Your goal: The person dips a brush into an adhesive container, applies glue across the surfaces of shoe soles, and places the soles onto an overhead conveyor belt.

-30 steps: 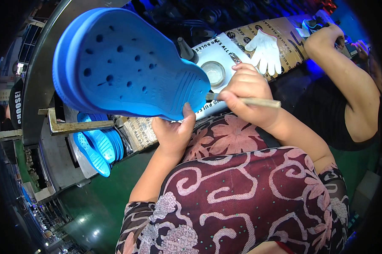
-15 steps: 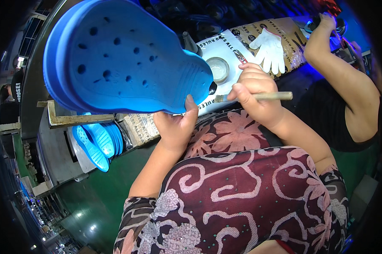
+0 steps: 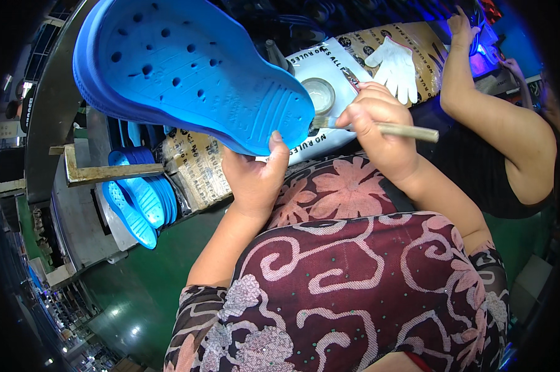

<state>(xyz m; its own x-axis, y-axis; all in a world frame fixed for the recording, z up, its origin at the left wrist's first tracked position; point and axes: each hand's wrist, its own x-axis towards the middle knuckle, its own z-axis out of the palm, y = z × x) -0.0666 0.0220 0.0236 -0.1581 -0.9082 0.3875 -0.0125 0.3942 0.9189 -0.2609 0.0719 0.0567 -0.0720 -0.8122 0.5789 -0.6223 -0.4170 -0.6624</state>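
My left hand grips a large blue foam shoe sole by its narrow heel end, thumb on top. The sole has holes in its wide front part and ridges near the heel; its rim looks layered, and I cannot tell whether it is one piece or several. In my right hand is a paintbrush with a pale wooden handle. Its bristles meet the tip of the heel. Just beyond sits a round glass dish of pale contents.
A white glove lies on a brown taped wrap. Stacked blue soles stand at the left by a wooden frame. Another person's arm works at the right.
The sole has tilted and its wide end has risen, showing more of the stack below. My right hand has shifted slightly right and up, and the bristles now touch the heel edge.
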